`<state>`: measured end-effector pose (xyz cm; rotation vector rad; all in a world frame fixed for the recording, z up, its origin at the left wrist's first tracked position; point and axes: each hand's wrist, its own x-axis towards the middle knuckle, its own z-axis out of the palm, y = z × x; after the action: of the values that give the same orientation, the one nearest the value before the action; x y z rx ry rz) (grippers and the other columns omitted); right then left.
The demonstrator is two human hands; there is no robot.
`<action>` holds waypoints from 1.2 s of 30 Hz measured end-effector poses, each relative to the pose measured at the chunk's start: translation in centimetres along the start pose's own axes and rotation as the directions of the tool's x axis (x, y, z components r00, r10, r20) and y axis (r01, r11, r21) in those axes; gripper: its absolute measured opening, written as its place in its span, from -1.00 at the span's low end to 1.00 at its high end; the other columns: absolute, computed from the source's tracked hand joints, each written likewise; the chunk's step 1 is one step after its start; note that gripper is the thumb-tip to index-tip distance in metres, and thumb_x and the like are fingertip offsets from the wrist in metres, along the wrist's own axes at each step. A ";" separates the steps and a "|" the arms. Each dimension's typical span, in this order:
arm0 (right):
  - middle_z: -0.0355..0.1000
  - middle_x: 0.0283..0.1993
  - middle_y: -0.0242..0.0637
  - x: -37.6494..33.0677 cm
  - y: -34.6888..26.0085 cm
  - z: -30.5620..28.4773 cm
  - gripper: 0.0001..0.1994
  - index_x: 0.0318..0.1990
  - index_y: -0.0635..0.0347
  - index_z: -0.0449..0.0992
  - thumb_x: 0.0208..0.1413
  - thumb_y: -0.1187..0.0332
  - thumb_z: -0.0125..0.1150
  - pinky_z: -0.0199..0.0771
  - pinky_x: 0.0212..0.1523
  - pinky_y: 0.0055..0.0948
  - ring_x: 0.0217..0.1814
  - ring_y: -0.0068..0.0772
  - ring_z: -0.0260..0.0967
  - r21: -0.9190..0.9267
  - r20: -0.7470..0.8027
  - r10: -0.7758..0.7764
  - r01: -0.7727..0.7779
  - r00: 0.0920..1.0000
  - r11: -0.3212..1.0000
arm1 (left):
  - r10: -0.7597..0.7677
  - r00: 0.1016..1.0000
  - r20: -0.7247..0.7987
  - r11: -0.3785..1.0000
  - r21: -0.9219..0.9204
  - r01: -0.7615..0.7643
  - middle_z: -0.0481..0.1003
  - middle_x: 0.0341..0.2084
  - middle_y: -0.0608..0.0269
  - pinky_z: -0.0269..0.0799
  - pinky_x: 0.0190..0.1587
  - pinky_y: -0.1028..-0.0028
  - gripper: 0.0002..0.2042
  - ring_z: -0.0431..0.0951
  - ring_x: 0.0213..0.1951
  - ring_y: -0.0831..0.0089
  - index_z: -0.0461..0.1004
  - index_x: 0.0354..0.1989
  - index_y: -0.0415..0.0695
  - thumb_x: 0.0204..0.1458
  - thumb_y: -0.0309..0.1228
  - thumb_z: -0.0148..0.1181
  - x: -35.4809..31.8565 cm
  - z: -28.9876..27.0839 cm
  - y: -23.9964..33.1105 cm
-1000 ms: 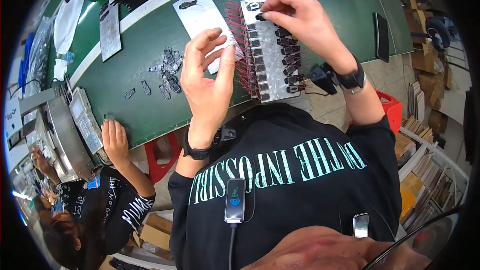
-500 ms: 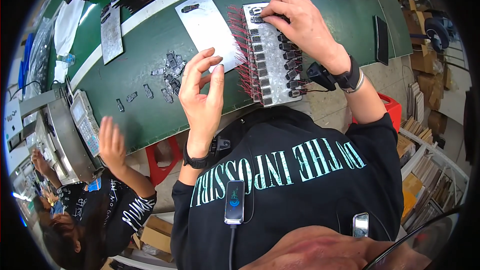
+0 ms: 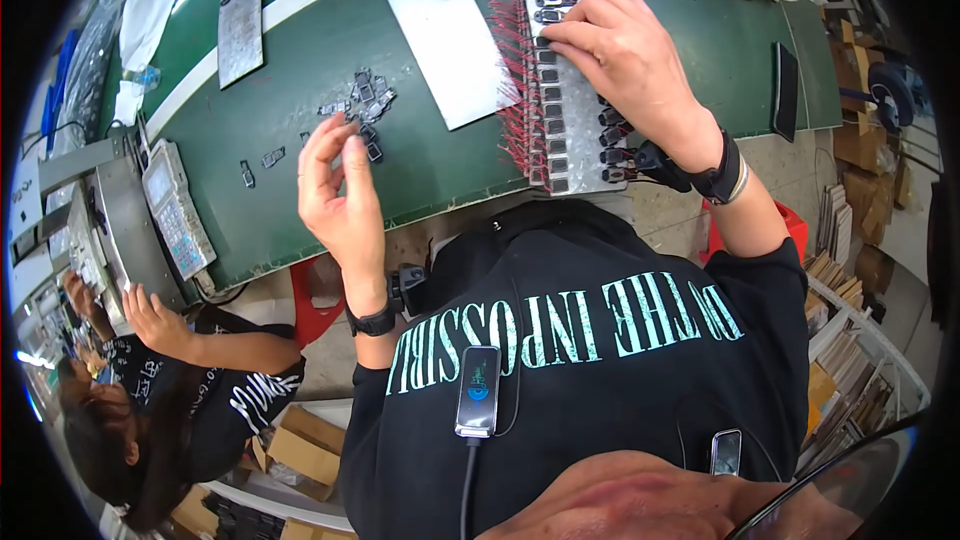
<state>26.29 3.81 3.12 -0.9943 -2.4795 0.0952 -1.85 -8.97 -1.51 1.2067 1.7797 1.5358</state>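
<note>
A pale, flat board (image 3: 580,90) bears rows of small black rectangular modules (image 3: 553,128), with thin red wires (image 3: 516,90) fringing its left side. Over its upper part, my right hand (image 3: 635,60) has thumb and forefinger closed at the left row of modules. Whatever lies between those fingertips is too small and hidden to make out. My left hand (image 3: 342,202) hovers over the green table with curved fingers, thumb apart, holding nothing visible. Just beyond its fingertips lies a loose pile of small black-and-silver modules (image 3: 364,92), partly hidden by the hand.
A white sheet (image 3: 450,50) with one black module lies between the pile and the board. A dark, flat, phone-like slab (image 3: 785,90) rests at the right edge of the green table (image 3: 300,170). A keypad device (image 3: 175,210) stands left, where a co-worker's hand (image 3: 155,320) reaches toward metal equipment.
My left hand has moved left, away from the board and toward the loose pile. My right fingertips have shifted slightly nearer along the left row. The co-worker's hand has moved left; the view has shifted.
</note>
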 end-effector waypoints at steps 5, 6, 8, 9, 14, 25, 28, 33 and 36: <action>0.46 -0.26 -0.32 0.4 0.1 0.2 -0.85 -0.22 0.15 0.62 0.02 0.46 0.33 0.36 -0.10 -0.31 -0.17 -0.21 0.39 0.004 -0.003 -0.042 0.042 0.999 0.999 | 0.028 0.992 -0.121 0.997 0.078 -0.018 0.57 -0.06 0.16 0.55 -0.12 0.51 -0.89 0.60 -0.12 0.45 0.58 -0.17 -0.26 0.18 -0.53 0.20 1.2 -1.8 -0.2; 0.46 -0.26 -0.31 0.4 0.1 -0.2 -0.85 -0.21 0.16 0.61 0.02 0.46 0.32 0.36 -0.10 -0.31 -0.16 -0.20 0.39 -0.008 0.033 -0.020 0.021 0.999 1.000 | 0.034 0.990 -0.137 0.995 0.102 -0.020 0.57 -0.06 0.16 0.55 -0.12 0.51 -0.89 0.60 -0.12 0.45 0.58 -0.17 -0.26 0.18 -0.53 0.20 1.7 -2.2 0.1; 0.45 -0.26 -0.30 0.6 0.1 -0.7 -0.83 -0.19 0.17 0.60 0.02 0.47 0.31 0.36 -0.09 -0.30 -0.14 -0.18 0.39 -0.047 0.109 0.024 -0.019 0.994 0.999 | 0.113 0.994 -0.010 0.960 0.260 -0.107 0.59 -0.13 0.15 0.56 -0.14 0.49 -0.90 0.62 -0.19 0.41 0.59 -0.19 -0.24 0.16 -0.53 0.22 2.6 -2.0 1.1; 0.45 -0.26 -0.30 1.0 -0.2 -0.5 -0.83 -0.19 0.17 0.60 0.02 0.47 0.31 0.36 -0.09 -0.30 -0.14 -0.18 0.39 -0.033 0.103 0.012 -0.009 0.995 0.999 | 0.142 0.988 0.061 0.931 0.331 -0.154 0.61 -0.17 0.14 0.56 -0.16 0.49 -0.90 0.63 -0.23 0.39 0.59 -0.20 -0.23 0.14 -0.53 0.23 3.0 -2.2 1.5; 0.43 -0.25 -0.26 1.8 0.2 -0.4 -0.82 -0.17 0.22 0.56 0.04 0.50 0.27 0.39 -0.07 -0.24 -0.13 -0.15 0.37 0.018 0.125 -0.096 0.095 0.987 0.995 | 0.198 0.954 0.226 0.801 0.524 -0.290 0.61 -0.29 0.14 0.56 -0.22 0.40 -0.90 0.63 -0.30 0.28 0.60 -0.24 -0.18 0.09 -0.49 0.27 4.6 -2.0 1.7; 0.35 -0.29 -0.19 4.0 1.3 -1.1 -0.81 -0.19 0.29 0.50 -0.01 0.56 0.23 0.43 -0.10 -0.20 -0.15 -0.09 0.34 0.095 0.273 -0.299 0.284 0.914 0.954 | 0.144 0.885 0.442 0.521 0.727 -0.448 0.58 -0.39 0.15 0.51 -0.24 0.27 -0.85 0.61 -0.30 0.13 0.60 -0.27 -0.10 0.03 -0.34 0.32 8.3 1.2 0.4; 0.35 -0.30 -0.17 5.1 0.4 -2.1 -0.77 -0.16 0.28 0.46 -0.01 0.56 0.24 0.42 -0.11 -0.19 -0.15 -0.07 0.34 0.082 0.342 -0.328 0.319 0.881 0.944 | 0.154 0.881 0.447 0.551 0.701 -0.452 0.59 -0.39 0.15 0.52 -0.24 0.26 -0.86 0.61 -0.30 0.13 0.59 -0.29 -0.11 0.02 -0.35 0.33 8.2 1.5 -0.2; 0.36 -0.28 -0.14 5.0 1.6 -1.7 -0.72 -0.09 0.28 0.43 0.00 0.57 0.23 0.42 -0.10 -0.16 -0.14 -0.01 0.34 0.157 0.331 -0.351 0.316 0.876 0.936 | 0.191 0.892 0.409 0.658 0.621 -0.426 0.59 -0.40 0.16 0.53 -0.27 0.29 -0.83 0.63 -0.33 0.22 0.62 -0.24 -0.09 0.00 -0.36 0.35 7.6 1.4 -0.4; 0.42 -0.24 -0.18 5.1 0.5 -3.1 -0.75 -0.08 0.29 0.48 0.06 0.58 0.24 0.45 -0.12 -0.31 -0.15 -0.14 0.43 0.239 0.188 -0.333 0.286 0.924 0.928 | 0.107 0.939 0.327 0.851 0.458 -0.257 0.60 -0.40 0.21 0.53 -0.29 0.36 -0.84 0.63 -0.35 0.35 0.63 -0.21 -0.12 0.05 -0.40 0.34 7.3 0.9 0.7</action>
<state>24.79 7.21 7.78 -0.5170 -2.7320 0.3752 -4.44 -2.27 0.24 1.7926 1.9561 0.9349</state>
